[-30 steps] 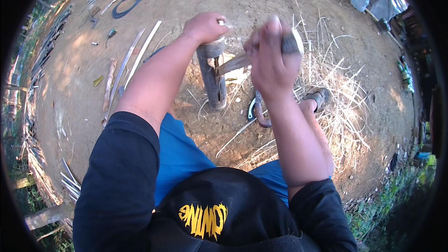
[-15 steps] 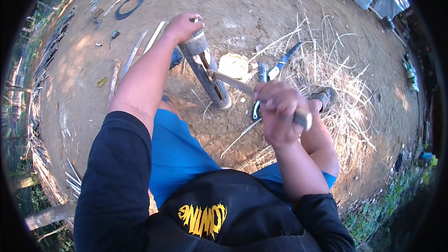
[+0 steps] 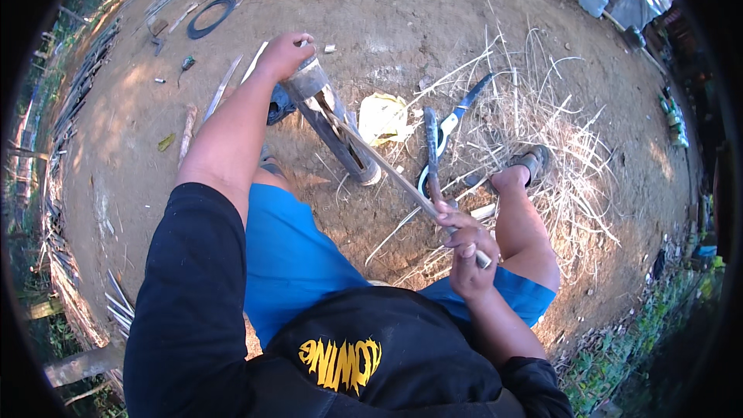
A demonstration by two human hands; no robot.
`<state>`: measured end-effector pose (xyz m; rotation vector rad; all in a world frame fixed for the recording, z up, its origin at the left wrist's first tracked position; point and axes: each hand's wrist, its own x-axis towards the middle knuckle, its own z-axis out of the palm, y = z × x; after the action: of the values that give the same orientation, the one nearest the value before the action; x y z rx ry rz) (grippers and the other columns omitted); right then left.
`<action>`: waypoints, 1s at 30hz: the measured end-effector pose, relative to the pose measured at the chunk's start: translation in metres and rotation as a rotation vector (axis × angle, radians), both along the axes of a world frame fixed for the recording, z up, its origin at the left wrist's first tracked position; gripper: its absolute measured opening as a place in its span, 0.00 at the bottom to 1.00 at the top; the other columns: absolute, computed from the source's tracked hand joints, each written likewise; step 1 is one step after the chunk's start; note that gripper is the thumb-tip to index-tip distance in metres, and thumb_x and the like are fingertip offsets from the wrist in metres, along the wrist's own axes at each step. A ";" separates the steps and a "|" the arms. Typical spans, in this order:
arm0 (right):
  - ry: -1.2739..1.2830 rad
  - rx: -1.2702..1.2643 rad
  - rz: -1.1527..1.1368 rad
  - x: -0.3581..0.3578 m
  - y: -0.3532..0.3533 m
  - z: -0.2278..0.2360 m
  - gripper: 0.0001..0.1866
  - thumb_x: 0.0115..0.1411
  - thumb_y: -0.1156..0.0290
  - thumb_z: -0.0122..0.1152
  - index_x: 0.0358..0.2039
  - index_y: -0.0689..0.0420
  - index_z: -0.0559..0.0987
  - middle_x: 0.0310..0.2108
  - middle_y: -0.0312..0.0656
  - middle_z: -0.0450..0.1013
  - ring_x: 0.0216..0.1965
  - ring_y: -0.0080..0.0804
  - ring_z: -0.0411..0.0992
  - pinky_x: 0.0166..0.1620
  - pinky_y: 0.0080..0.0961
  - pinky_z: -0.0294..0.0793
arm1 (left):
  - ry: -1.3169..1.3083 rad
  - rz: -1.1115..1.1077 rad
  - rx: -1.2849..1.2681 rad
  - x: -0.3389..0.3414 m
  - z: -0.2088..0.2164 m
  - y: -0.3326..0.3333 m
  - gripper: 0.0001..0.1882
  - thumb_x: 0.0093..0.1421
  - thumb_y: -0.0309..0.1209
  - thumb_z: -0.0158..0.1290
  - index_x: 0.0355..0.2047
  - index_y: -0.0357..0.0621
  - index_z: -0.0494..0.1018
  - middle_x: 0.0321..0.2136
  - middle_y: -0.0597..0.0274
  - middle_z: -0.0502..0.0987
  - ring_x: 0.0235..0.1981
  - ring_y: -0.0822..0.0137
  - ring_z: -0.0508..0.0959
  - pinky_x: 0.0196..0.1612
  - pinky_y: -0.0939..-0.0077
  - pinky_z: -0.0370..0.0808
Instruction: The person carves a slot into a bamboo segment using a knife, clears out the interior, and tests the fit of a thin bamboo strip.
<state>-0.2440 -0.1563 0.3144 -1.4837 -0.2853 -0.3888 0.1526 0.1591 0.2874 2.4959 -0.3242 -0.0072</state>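
Head view: left hand (image 3: 283, 54) clenched on upright bamboo section (image 3: 334, 125) standing on dirt; right hand (image 3: 467, 251) grips blade (image 3: 387, 170) handle. Best keep blade centred, bamboo braced steady.

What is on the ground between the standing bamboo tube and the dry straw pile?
In the head view, a crumpled yellow sheet lies on the dirt between the bamboo tube and the straw pile; blue-handled shears lie at the straw's edge.
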 end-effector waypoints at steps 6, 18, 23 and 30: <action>-0.169 0.033 0.092 0.050 0.018 0.074 0.17 0.73 0.68 0.49 0.28 0.63 0.76 0.27 0.45 0.75 0.38 0.44 0.79 0.58 0.50 0.73 | -0.036 0.020 0.116 -0.046 0.029 -0.031 0.26 0.55 0.50 0.57 0.52 0.58 0.81 0.50 0.51 0.81 0.52 0.51 0.80 0.55 0.59 0.75; -0.110 -0.017 -0.097 0.185 0.081 0.117 0.21 0.74 0.55 0.53 0.31 0.60 0.76 0.21 0.34 0.71 0.22 0.20 0.69 0.28 0.23 0.70 | -0.136 -0.159 0.252 -0.110 0.057 -0.098 0.26 0.56 0.52 0.53 0.52 0.56 0.80 0.45 0.51 0.82 0.50 0.49 0.80 0.52 0.52 0.76; -0.017 -0.040 -0.203 0.208 0.092 0.104 0.25 0.70 0.49 0.58 0.34 0.64 0.79 0.26 0.47 0.77 0.30 0.39 0.77 0.36 0.33 0.74 | -0.130 -0.167 0.191 -0.120 0.064 -0.107 0.23 0.61 0.51 0.48 0.44 0.49 0.80 0.43 0.49 0.83 0.49 0.44 0.80 0.51 0.49 0.76; 0.076 -0.048 -0.067 0.184 0.073 0.069 0.22 0.71 0.53 0.56 0.34 0.63 0.79 0.26 0.41 0.75 0.29 0.30 0.73 0.36 0.30 0.72 | -0.050 -0.108 0.022 -0.093 0.041 -0.085 0.26 0.63 0.55 0.48 0.52 0.56 0.80 0.48 0.51 0.82 0.52 0.48 0.79 0.55 0.54 0.75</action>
<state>-0.0604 -0.0835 0.3831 -1.5544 -0.1859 -0.3811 0.0597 0.0746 0.3279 2.5007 -0.4814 0.0075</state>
